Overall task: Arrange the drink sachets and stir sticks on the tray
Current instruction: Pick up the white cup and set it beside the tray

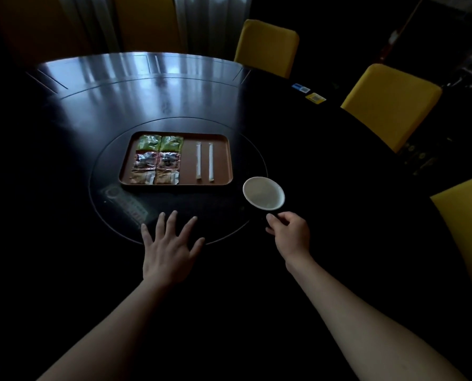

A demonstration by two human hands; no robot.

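Observation:
A brown rectangular tray (224, 160) sits on the round glass turntable. Several drink sachets (156, 160) lie in a two-column grid on its left half: green ones at the back, silver-red in the middle, brown in front. Two white wrapped stir sticks (204, 161) lie parallel on the right half. My left hand (169, 248) rests flat on the table in front of the tray, fingers spread. My right hand (290, 235) pinches the near side of a cup (263, 193) with a pale inside, just right of the tray's front corner.
The dark round table (339, 174) has a glass turntable (111, 215) in its middle. A remote-like object (125, 204) lies on the turntable left of my left hand. Two small cards (309, 93) lie at the far right. Yellow chairs (388, 105) stand around the right side.

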